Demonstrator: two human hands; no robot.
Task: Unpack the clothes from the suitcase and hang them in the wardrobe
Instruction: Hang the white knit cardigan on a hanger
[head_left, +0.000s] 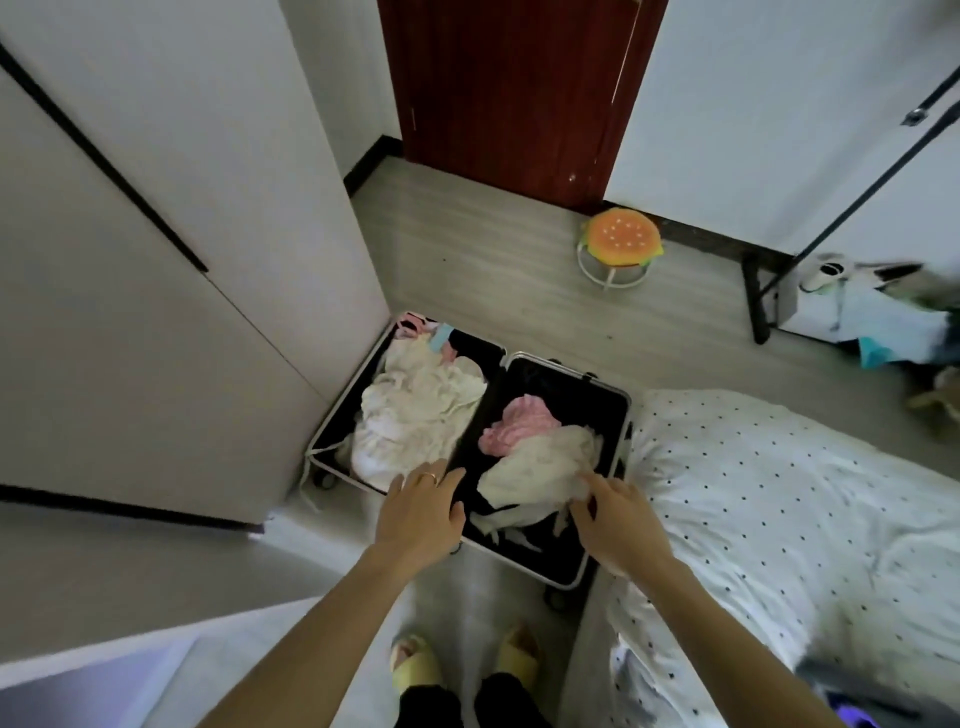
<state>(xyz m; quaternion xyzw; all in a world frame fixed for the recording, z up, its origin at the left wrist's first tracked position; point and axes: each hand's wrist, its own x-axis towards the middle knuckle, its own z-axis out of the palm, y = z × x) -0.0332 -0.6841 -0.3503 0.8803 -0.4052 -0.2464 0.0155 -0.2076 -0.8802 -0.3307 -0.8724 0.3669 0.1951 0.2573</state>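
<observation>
Grey wood-look floor (467, 249) in a pretty cramped bedroom. The suitcase (571, 395) lies wide open on it, both halves flat, black lining showing. It's jammed in tight: the left half sits right against the corner of the white wardrobe (156, 260), and the right half's outer edge is touching or just about touching the bed (779, 493) with its dotted white sheet. So no walking room on either side of the case.

Still packed: a cream pile (415, 410) fills the left half, and in the right half a pink garment (519, 426) lies against a white garment (535, 467).

The person stands at the near end in yellow slippers (415, 670), both arms reaching down. The left hand (421, 514), ring on one finger, lies flat with the fingers mostly straight over the near end of the middle hinge, fingertips at the edge of the cream pile and gripping nothing. The right hand (618, 525) has its fingers curled into the near corner of the white garment, bunching the fabric.

Beyond the suitcase there's open floor up to a dark red door (509, 88). A little burger-cushion stool (621, 239) sits near the door by the wall. Off to the right is a black clothes rack (754, 301) with bags (872, 322) heaped at its base.
</observation>
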